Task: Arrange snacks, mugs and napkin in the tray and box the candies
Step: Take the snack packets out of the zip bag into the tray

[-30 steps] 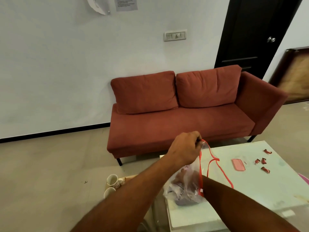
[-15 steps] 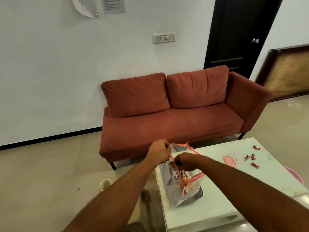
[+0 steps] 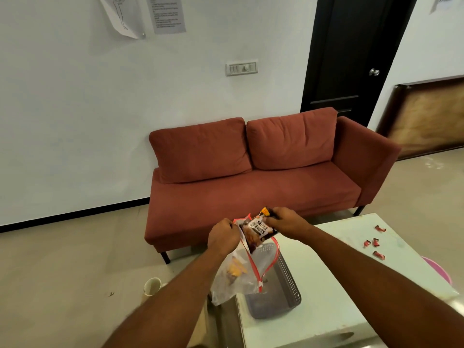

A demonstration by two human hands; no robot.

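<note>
Dark brown foil packet of salted peanuts [image 3: 258, 231]: pinched at its upper end by my right hand [image 3: 286, 223], lower end inside the mouth of the clear plastic zip bag with the red seal [image 3: 236, 275]. My left hand [image 3: 223, 237] gripped the bag's rim, fingers curled round it. The bag hung over the left side of the grey perforated plastic tray [image 3: 283, 285], which sat at the left edge of the pale glass-topped table [image 3: 339, 285]. Four red-wrapped candies [image 3: 375, 242] lay on the table, well apart from the tray to the right. A white mug [image 3: 152, 286] stood on the floor, left of the table.

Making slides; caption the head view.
Left hand grips bag by tray; right hand holds peanut packet at its mouth.
</note>
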